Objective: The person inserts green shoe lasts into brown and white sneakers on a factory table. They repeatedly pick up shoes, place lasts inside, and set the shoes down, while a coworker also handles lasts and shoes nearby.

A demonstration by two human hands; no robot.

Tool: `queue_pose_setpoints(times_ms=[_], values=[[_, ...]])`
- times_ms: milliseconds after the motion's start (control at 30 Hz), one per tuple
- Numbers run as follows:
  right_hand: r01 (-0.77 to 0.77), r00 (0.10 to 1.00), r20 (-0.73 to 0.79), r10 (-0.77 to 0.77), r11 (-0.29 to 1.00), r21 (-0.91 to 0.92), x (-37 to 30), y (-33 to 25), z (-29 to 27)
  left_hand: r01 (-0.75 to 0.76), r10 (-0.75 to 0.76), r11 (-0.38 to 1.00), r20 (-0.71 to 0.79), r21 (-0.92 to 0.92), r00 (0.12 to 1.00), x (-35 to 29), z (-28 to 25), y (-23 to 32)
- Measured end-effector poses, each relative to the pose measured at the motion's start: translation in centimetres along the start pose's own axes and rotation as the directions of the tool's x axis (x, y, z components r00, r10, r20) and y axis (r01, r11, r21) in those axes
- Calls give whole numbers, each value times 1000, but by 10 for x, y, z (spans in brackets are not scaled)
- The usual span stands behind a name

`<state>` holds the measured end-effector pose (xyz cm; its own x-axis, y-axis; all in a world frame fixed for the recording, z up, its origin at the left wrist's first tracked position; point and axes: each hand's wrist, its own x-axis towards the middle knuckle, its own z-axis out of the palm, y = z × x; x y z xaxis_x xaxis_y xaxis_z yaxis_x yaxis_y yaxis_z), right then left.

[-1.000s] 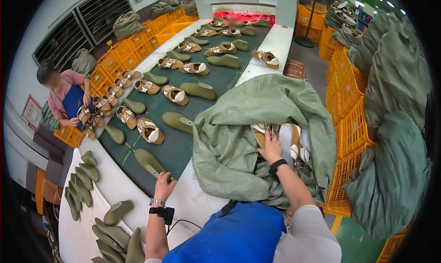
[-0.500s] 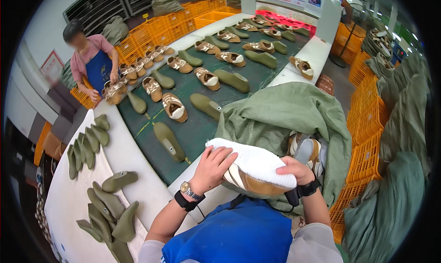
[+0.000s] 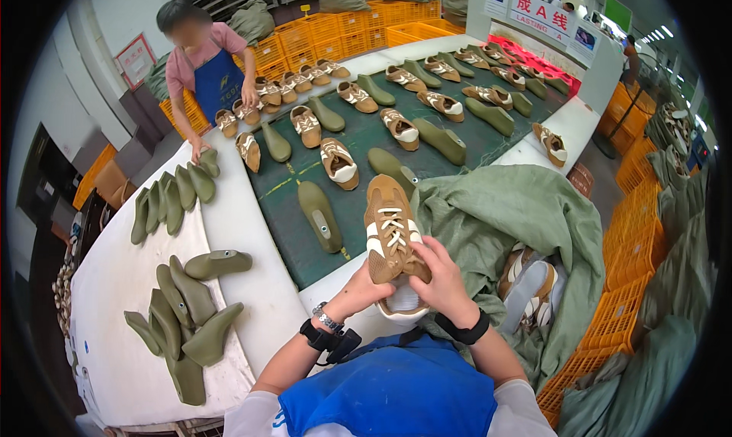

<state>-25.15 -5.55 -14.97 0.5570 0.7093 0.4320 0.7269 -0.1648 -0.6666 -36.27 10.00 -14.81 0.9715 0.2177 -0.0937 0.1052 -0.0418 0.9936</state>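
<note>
Both my hands grip a brown shoe upper with white stripes and laces, its toe pointing away from me and its heel opening toward me. My left hand closes on the left side of the opening. My right hand closes on the right side, its thumb inside the collar. Beyond the upper, a green shoe last lies on the dark green belt. To the right, a green woven sack lies open with more brown and white uppers in it.
Rows of uppers and lasts cover the belt. Loose lasts lie on the white side table at my left. A co-worker at the far left touches a last and an upper. Orange crates and sacks line the right.
The upper has turned from lying crosswise, white underside showing, to laces up with its toe away from me. My hands have come together at its opening. The co-worker's hand has reached the lasts.
</note>
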Motion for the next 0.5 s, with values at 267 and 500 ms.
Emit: queue_pose_setpoints(times_ms=[267, 500], values=[[22, 1000, 9, -21, 990, -142, 1, -17, 16, -315, 737, 519, -229, 794, 636, -19, 4, -3], [92, 990, 100, -104, 989, 118, 2, -19, 24, -292, 619, 689, -330, 663, 713, -37, 0, -5]])
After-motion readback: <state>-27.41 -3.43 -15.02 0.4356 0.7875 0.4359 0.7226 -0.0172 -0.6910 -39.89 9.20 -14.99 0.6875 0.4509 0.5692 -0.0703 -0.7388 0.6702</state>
